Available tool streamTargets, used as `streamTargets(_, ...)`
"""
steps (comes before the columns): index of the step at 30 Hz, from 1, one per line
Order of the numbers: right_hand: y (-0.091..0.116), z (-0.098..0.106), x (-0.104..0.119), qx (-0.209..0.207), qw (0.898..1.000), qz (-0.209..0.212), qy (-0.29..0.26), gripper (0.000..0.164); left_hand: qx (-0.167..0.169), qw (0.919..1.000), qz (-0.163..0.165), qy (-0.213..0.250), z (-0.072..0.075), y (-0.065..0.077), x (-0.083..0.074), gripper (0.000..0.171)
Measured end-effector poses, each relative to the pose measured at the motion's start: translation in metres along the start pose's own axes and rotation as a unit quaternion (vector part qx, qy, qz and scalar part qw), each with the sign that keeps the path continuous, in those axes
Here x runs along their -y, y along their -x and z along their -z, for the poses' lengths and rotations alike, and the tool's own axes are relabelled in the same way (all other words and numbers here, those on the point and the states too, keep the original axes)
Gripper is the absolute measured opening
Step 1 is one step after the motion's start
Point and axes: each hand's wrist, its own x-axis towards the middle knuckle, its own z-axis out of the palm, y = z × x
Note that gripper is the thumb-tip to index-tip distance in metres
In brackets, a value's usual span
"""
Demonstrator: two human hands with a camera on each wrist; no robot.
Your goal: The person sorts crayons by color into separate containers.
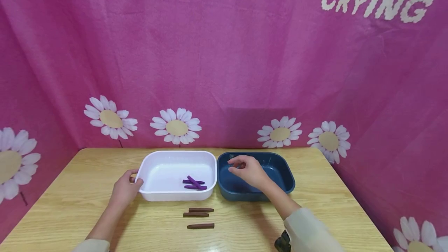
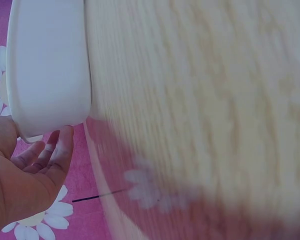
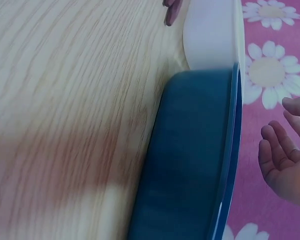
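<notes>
My left hand point(image 1: 124, 190) holds the left end of a white plastic tub point(image 1: 159, 176), thumb at the rim and fingers along its outer wall. Inside that tub, towards its right front, several purple crayons point(image 1: 196, 182) lie crossed over one another. My right hand point(image 1: 252, 172) hovers over a dark blue tub point(image 1: 278, 178), fingers loosely bent and apart from the thumb, with nothing between them in the right wrist view. Brown crayons point(image 1: 200, 226) lie on the table in front of the white tub, two close together and one nearer me.
Both tubs stand side by side on a light wooden table point(image 1: 325, 205), their ends next to each other. Behind the table and at both sides hangs a pink cloth point(image 1: 217, 69) with white daisies and lettering.
</notes>
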Motion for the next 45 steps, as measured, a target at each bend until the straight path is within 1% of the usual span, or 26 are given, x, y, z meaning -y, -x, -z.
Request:
streamTargets(7, 0.011, 0.020, -0.018, -0.001, 0.999, -0.008, -0.043, 0.031, -0.001, 1.0000, -0.008, -0.004, 0.001, 0.001, 0.002, 0.049)
streamTargets(10, 0.016, 0.029, -0.023, -0.007, 0.998, -0.024, -0.058, 0.035, 0.002, 1.0000, -0.006, -0.001, 0.003, 0.003, 0.002, 0.049)
streamTargets(13, 0.020, 0.037, -0.029, -0.015, 0.997, -0.039, -0.063, 0.039, 0.008, 0.9999, -0.003, 0.013, 0.004, 0.004, 0.003, 0.049)
streamTargets(16, 0.025, 0.045, -0.036, -0.029, 0.997, -0.038, -0.067, 0.041, 0.015, 0.9996, 0.000, 0.024, 0.004, 0.004, 0.006, 0.049)
streamTargets(20, 0.033, 0.054, -0.045, -0.046, 0.995, -0.036, -0.076, 0.041, 0.019, 0.9995, 0.001, 0.024, 0.005, 0.004, 0.010, 0.050)
streamTargets(26, 0.039, 0.068, -0.060, -0.080, 0.992, -0.057, -0.073, 0.043, 0.016, 0.9995, -0.008, 0.025, 0.006, 0.005, 0.012, 0.056)
streamTargets(29, 0.041, 0.075, -0.068, -0.109, 0.989, -0.064, -0.076, 0.044, 0.015, 0.9995, -0.006, 0.029, 0.008, 0.007, 0.011, 0.061)
streamTargets(35, 0.048, 0.086, -0.084, -0.161, 0.979, -0.089, -0.083, 0.045, -0.003, 0.9995, -0.022, 0.021, 0.014, 0.016, 0.007, 0.068)
streamTargets(41, 0.055, 0.096, -0.103, -0.191, 0.968, -0.128, -0.105, 0.048, -0.020, 0.9985, -0.029, 0.041, 0.019, 0.026, 0.002, 0.069)
streamTargets(45, 0.059, 0.098, -0.117, -0.204, 0.963, -0.146, -0.101, 0.048, -0.027, 0.9977, -0.040, 0.047, 0.017, 0.035, -0.003, 0.068)
